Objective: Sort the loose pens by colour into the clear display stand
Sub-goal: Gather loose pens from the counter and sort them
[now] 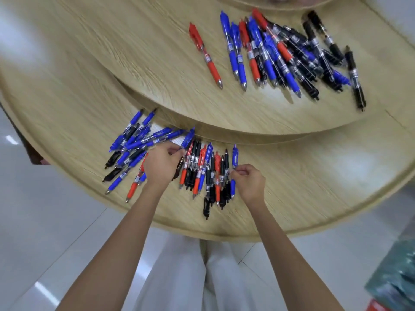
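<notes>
Your left hand pinches a blue pen at the left end of the mixed row. Your right hand pinches a second blue pen at the row's right end. Left of the row: mostly blue heap. Beyond the row, on the counter's raised tier: a mixed pile.

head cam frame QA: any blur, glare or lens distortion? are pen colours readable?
Head view: wide-angle warp, the table edges bow strongly, with pale glare on it at right; motion blur streaks the wood grain and softens the lower pen pile, while the upper pile is crisper; red, blue and black are all readable. The left hand pinches a blue pen, the right hand a second blue pen.
</notes>
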